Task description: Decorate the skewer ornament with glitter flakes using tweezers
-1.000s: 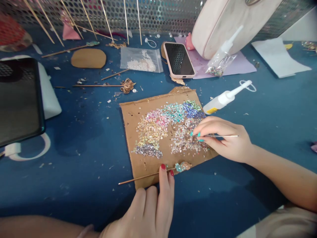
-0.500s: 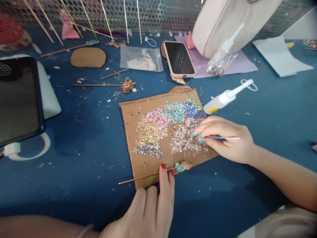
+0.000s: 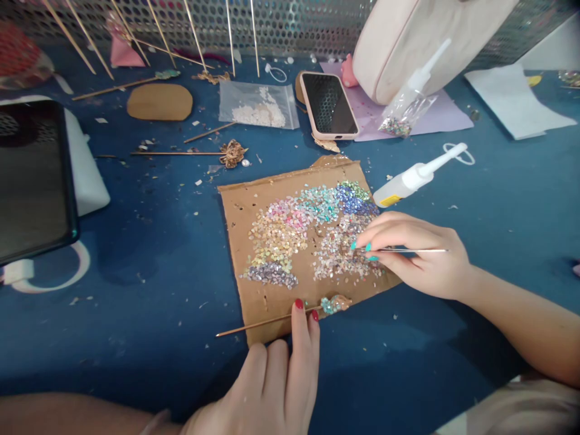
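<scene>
A brown cardboard sheet (image 3: 240,217) lies on the blue table, covered with patches of coloured sequins (image 3: 308,232). My left hand (image 3: 272,386) reaches in from the bottom edge. Two red-nailed fingertips press a thin wooden stick (image 3: 254,326) onto the cardboard's near edge, and the other fingers are curled. The stick's right end carries a small sequin-covered ornament (image 3: 334,303). My right hand (image 3: 421,260), with teal nails, pinches a thin metal tool (image 3: 421,250). Its tip rests among the silvery sequins at the sheet's right side.
A glue bottle (image 3: 408,180) lies just beyond my right hand. Farther back are a pink-cased phone (image 3: 330,106), a bag of white bits (image 3: 258,106), a small sequin bag (image 3: 403,118) and a pale pouch (image 3: 421,36). A dark tablet (image 3: 31,181) lies at left. Sticks lean on the mesh wall (image 3: 290,24).
Almost nothing has changed. My right hand has drifted slightly to the right with the metal tool, and my left hand still presses the stick in the same place.
</scene>
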Demonstrator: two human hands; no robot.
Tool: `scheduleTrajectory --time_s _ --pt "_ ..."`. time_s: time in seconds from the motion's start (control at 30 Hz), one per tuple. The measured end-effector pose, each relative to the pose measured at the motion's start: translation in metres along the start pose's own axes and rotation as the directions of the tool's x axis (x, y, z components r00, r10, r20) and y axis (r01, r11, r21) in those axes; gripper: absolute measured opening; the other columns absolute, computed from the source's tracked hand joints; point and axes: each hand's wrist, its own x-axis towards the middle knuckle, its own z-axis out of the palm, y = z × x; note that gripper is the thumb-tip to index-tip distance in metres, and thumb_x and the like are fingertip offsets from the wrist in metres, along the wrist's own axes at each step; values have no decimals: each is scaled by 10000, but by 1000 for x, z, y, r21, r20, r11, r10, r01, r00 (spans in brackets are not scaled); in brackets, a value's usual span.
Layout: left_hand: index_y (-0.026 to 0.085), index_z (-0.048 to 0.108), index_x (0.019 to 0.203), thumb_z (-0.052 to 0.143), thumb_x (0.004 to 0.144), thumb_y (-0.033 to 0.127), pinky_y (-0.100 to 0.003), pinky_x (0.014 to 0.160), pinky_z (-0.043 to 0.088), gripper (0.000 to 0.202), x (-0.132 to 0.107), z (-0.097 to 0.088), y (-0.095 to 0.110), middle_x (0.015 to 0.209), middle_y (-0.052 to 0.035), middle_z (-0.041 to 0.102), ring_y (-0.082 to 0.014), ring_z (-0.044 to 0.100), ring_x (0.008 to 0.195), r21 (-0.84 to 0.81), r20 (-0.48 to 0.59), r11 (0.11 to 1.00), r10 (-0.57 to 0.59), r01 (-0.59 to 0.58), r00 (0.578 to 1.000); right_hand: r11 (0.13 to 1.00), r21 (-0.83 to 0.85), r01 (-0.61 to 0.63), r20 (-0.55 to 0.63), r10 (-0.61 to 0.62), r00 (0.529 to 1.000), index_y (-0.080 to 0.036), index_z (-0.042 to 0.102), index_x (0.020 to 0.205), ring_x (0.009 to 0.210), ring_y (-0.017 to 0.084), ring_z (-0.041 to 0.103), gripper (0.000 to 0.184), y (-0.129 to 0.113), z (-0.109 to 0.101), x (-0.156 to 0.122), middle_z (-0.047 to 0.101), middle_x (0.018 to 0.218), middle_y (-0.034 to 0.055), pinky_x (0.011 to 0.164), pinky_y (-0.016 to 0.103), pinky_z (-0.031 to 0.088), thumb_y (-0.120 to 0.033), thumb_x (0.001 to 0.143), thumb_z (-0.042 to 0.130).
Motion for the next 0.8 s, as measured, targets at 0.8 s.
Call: scheduleTrajectory --time_s 0.8 --pt "-11 619 1200 705 769 286 -351 575 356 531 2 -2 -2 1136 -215 711 -154 539 587 -16 15 1000 -6 6 1000 999 28 15 36 -16 999 -233 630 898 845 155 726 156 -1 0 1 752 851 25 772 308 613 -85 926 591"
